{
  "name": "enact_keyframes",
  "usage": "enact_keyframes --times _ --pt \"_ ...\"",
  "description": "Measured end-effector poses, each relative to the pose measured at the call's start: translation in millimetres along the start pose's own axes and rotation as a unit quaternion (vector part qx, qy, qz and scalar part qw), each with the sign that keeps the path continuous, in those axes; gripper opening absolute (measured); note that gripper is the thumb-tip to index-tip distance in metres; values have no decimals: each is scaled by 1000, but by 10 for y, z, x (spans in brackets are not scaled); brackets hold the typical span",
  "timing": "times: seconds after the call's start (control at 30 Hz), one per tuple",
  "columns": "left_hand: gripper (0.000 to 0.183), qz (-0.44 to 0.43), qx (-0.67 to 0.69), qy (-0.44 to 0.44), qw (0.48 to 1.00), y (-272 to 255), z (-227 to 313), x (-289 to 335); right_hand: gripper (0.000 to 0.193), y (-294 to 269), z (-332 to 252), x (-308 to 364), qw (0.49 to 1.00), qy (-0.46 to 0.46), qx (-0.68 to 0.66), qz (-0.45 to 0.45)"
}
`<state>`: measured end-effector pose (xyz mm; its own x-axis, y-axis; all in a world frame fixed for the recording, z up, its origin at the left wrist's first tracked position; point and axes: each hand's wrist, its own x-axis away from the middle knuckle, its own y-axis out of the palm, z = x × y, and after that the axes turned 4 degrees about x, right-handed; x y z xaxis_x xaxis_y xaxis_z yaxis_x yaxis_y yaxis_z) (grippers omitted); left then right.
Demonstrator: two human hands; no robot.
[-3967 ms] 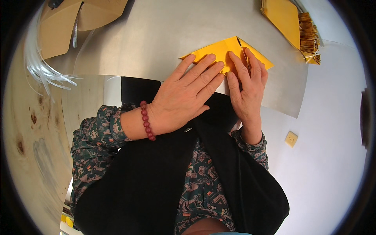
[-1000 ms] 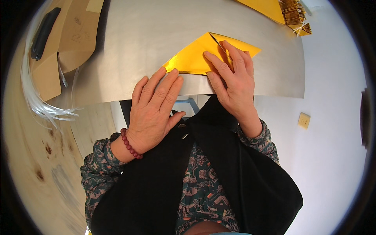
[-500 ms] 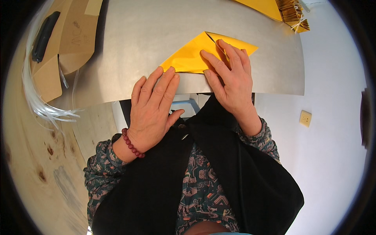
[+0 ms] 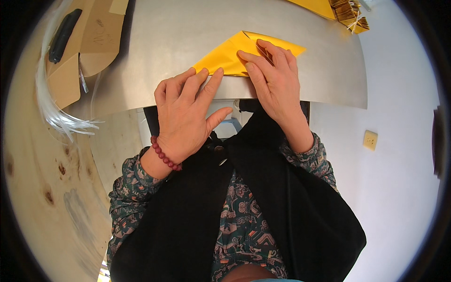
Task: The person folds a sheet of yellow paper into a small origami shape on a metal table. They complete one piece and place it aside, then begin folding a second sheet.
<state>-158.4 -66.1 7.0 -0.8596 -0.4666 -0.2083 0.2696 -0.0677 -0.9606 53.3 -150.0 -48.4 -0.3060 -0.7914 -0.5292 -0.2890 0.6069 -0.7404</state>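
A folded sheet of shiny yellow paper (image 4: 221,55) lies on the metal table, pointed at its left and right ends, with a layered fold near its right part. My left hand (image 4: 183,110) is open, palm down, its fingertips resting along the paper's near left edge and its thumb stretched out to the right. On the paper's right half lies my right hand (image 4: 277,84), open, with thumb and fingers apart and slightly bent, pressing on the fold. Part of the fold is hidden beneath those fingers.
The grey metal table (image 4: 188,28) has its curved near edge just below the paper. At left sit a brown cardboard box (image 4: 101,40), a black roll-like object (image 4: 64,36) and white plastic strands (image 4: 61,117). A tied bundle of folded yellow paper (image 4: 351,16) lies far right.
My left hand's fingers have spread, its index fingertip sliding right along the paper's near edge and its thumb reaching farther out. The right hand stays on the fold. The whole view has shifted slightly.
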Motion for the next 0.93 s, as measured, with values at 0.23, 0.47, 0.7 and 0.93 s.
enact_keyframes --times 0.23,0.47,0.7,0.93 --pt "64 7 -50 12 999 98 53 -54 27 78 146 36 1000 -23 -9 15" --pt "65 21 -61 23 998 100 85 -94 37 -239 89 15 996 -61 5 71" --pt "61 31 -78 35 996 94 112 -61 48 -167 -483 276 995 -72 -45 -53" --pt "59 27 -80 32 996 114 103 -70 60 -144 -348 379 991 -95 5 -99"
